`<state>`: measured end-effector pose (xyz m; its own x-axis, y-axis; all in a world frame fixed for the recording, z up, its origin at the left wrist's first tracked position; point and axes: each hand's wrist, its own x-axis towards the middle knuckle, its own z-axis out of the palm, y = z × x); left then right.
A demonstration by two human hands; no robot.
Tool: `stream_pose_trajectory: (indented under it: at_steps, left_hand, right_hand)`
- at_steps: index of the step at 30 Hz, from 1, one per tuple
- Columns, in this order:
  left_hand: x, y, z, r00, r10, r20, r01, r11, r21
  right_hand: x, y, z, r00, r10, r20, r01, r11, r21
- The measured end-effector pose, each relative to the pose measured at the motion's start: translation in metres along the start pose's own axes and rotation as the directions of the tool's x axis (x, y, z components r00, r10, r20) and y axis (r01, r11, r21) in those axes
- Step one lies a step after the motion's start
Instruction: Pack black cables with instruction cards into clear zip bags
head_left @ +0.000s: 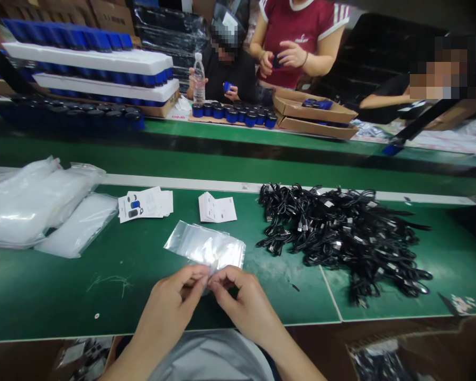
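Observation:
My left hand [182, 293] and my right hand [238, 296] meet over the near part of the green table, each pinching the edge of a small clear plastic bag [213, 269]. Most of that bag is hidden by my fingers. Just beyond my fingertips lies a stack of clear zip bags [198, 242], flat on the table. Behind the stack stands a pile of folded leaflets [217, 207], with printed cards [145, 205] to its left. A heap of coiled black USB cables [333, 227] spreads to the right of my hands.
Large packs of clear bags [35, 201] lie at the left. Across the conveyor belt [206, 153], people handle blue-and-black round items [232, 114] near cardboard trays [313, 124] and a water bottle [199, 79]. Below the table's front edge, a box [384, 360] stands at the right.

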<state>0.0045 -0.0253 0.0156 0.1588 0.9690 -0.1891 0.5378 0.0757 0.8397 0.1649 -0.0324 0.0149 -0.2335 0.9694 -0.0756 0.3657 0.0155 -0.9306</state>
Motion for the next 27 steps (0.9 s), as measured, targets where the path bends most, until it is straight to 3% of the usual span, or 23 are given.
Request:
stream_pose_trajectory:
  at_steps: [4, 10, 17, 27]
  left_hand:
    - [0.006, -0.004, 0.004, 0.990, -0.137, -0.040, 0.128, 0.976, -0.178]
    - [0.007, -0.007, 0.007, 0.990, -0.137, -0.016, 0.126, 0.948, -0.292]
    - [0.007, -0.008, 0.012, 0.996, -0.091, 0.012, 0.091, 0.952, -0.292]
    - [0.002, -0.010, 0.018, 0.996, -0.051, -0.079, 0.034, 0.978, -0.204]
  right_hand:
    - [0.001, 0.001, 0.000, 0.998, -0.003, -0.056, 0.002, 1.000, -0.031]
    - [0.000, 0.000, -0.001, 0.995, 0.010, -0.101, -0.017, 0.997, -0.077]
    - [-0.004, -0.002, -0.002, 0.999, 0.031, -0.023, -0.032, 0.999, -0.027]
    - [0.002, 0.006, 0.001, 0.993, 0.118, -0.018, -0.117, 0.993, 0.018]
